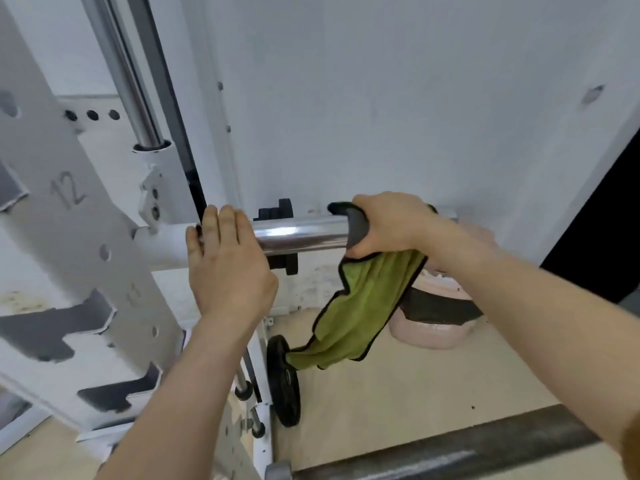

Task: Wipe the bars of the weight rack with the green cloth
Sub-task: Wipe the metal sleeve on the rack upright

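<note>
A shiny chrome bar (pixel 301 235) sticks out horizontally to the right from the white weight rack (pixel 79 258). My right hand (pixel 388 225) grips the bar near its outer end, with the green cloth (pixel 367 299) wrapped round the bar under the palm. The cloth's dark-edged loose end hangs down below the bar. My left hand (pixel 225 265) rests on the bar's inner end where it joins the rack, fingers straight and laid over it. A bare stretch of chrome shows between the two hands.
A vertical chrome guide rod (pixel 135 88) runs up the rack at the upper left. A black weight plate (pixel 285 379) stands on the floor below the bar. A pink object (pixel 433 334) lies by the white wall (pixel 398 98).
</note>
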`<state>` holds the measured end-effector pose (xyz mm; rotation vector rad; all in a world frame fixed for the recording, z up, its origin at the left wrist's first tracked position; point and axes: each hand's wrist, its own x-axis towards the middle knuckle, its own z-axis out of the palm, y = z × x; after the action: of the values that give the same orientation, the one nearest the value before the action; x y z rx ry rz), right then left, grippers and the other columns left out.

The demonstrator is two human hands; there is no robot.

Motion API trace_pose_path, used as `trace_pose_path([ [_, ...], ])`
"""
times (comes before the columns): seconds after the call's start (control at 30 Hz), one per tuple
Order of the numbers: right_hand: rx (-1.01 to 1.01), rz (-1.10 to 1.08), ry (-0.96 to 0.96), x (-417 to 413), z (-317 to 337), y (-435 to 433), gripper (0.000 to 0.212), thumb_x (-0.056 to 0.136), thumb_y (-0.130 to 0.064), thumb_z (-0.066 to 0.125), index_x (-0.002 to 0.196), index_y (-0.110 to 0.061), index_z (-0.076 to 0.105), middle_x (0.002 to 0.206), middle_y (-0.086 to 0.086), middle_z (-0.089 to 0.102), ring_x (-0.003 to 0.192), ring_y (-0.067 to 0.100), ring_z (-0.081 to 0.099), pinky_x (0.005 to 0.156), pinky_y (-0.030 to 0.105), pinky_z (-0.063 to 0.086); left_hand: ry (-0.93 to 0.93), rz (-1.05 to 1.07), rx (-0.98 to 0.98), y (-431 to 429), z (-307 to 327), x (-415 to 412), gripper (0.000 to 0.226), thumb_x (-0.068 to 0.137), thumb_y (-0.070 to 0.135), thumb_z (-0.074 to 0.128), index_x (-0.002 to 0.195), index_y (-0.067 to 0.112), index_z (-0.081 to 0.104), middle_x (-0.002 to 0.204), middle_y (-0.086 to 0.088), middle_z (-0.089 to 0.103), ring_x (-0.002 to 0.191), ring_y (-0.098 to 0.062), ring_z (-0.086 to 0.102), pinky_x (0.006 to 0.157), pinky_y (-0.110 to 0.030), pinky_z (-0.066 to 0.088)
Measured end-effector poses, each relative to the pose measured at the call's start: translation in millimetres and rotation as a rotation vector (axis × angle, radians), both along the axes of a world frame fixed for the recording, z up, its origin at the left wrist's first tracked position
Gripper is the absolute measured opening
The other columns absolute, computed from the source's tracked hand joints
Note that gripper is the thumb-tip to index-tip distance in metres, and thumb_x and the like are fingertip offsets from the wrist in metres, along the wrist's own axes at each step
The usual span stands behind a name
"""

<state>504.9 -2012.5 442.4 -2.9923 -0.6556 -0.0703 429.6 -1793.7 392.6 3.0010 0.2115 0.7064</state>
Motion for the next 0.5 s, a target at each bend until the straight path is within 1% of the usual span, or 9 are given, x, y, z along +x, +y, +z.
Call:
trace_pose_path([
  [0.03,-0.018,-0.021,0.126,6.2,9.6,-1.7,0.052,0.061,-0.060,0.077,0.094,-0.030,0.050,0.085,-0.010,0.061,0.078,0.016,0.060,0.062,0.029,0.044,-0.003,-0.011,0.009,1.6,-0.1,-1.2,0.076,0.080,0.017,0.052,0.149,0.008,0.020,0.157,-0.010,0.017,0.146,-0.028,0.005,0.119,-0.046,0.003],
  [0.1,-0.013,-0.033,0.417,22.4,21.1,4.4,0.050,0.065,-0.050,0.082,0.100,-0.023,0.061,0.093,-0.002,0.068,0.082,0.019,0.065,0.066,0.029,0.051,-0.001,-0.038,0.004,3.7,-3.3,-6.9,0.077,0.082,0.015,0.049,0.151,0.008,0.015,0.159,-0.009,0.011,0.147,-0.027,0.001,0.120,-0.046,0.002],
  [0.17,0.044,-0.060,0.706,35.4,25.9,18.0,0.058,0.065,-0.040,0.085,0.111,-0.011,0.065,0.098,0.009,0.073,0.089,0.028,0.070,0.076,0.037,0.058,-0.004,-0.059,-0.008,1.0,-8.3,-17.7,0.083,0.080,0.012,0.048,0.152,0.007,0.006,0.161,-0.010,0.002,0.147,-0.028,-0.006,0.120,-0.044,0.000],
  [0.23,0.084,-0.032,0.861,42.2,27.2,44.6,0.059,0.068,-0.038,0.084,0.113,-0.006,0.065,0.100,0.014,0.073,0.092,0.031,0.070,0.086,0.043,0.057,0.006,-0.068,-0.014,-3.1,-12.8,-26.4,0.087,0.079,0.011,0.046,0.152,0.005,-0.001,0.161,-0.010,-0.004,0.147,-0.029,-0.012,0.119,-0.043,-0.001],
  [0.27,0.106,0.009,0.872,42.8,25.3,63.2,0.053,0.071,-0.038,0.082,0.111,-0.007,0.066,0.100,0.013,0.074,0.092,0.029,0.070,0.088,0.043,0.056,0.022,-0.071,-0.005,-3.8,-13.7,-27.9,0.087,0.079,0.012,0.045,0.152,0.005,-0.001,0.161,-0.011,-0.004,0.147,-0.029,-0.013,0.119,-0.043,-0.001],
  [0.3,0.103,0.058,0.820,43.0,22.6,84.1,0.049,0.072,-0.040,0.081,0.108,-0.009,0.068,0.099,0.010,0.074,0.091,0.026,0.070,0.087,0.040,0.056,0.027,-0.074,0.009,-3.0,-12.6,-28.2,0.085,0.079,0.014,0.044,0.152,0.004,0.002,0.161,-0.012,0.000,0.147,-0.030,-0.010,0.119,-0.043,0.000],
  [0.37,0.058,0.183,0.604,36.2,17.4,123.2,0.038,0.072,-0.043,0.079,0.097,-0.015,0.070,0.090,0.000,0.073,0.085,0.020,0.070,0.079,0.032,0.056,0.015,-0.068,0.046,-0.3,-6.1,-27.5,0.079,0.078,0.017,0.043,0.150,0.001,0.017,0.158,-0.014,0.017,0.147,-0.033,0.005,0.119,-0.045,0.006],
  [0.43,0.028,0.298,0.365,27.7,10.7,143.6,0.024,0.076,-0.036,0.072,0.088,-0.017,0.065,0.083,-0.004,0.067,0.079,0.018,0.064,0.067,0.028,0.050,0.009,-0.054,0.046,-0.1,4.6,-23.7,0.070,0.079,0.017,0.050,0.144,0.000,0.033,0.150,-0.015,0.034,0.143,-0.033,0.020,0.118,-0.045,0.010],
  [0.5,0.058,0.309,0.184,15.1,5.1,137.0,0.016,0.082,-0.034,0.063,0.088,-0.020,0.059,0.082,-0.007,0.062,0.077,0.016,0.059,0.062,0.028,0.045,0.039,-0.056,-0.005,-6.1,14.5,-21.7,0.064,0.077,0.017,0.054,0.138,0.003,0.040,0.146,-0.013,0.038,0.140,-0.030,0.024,0.119,-0.045,0.008],
])
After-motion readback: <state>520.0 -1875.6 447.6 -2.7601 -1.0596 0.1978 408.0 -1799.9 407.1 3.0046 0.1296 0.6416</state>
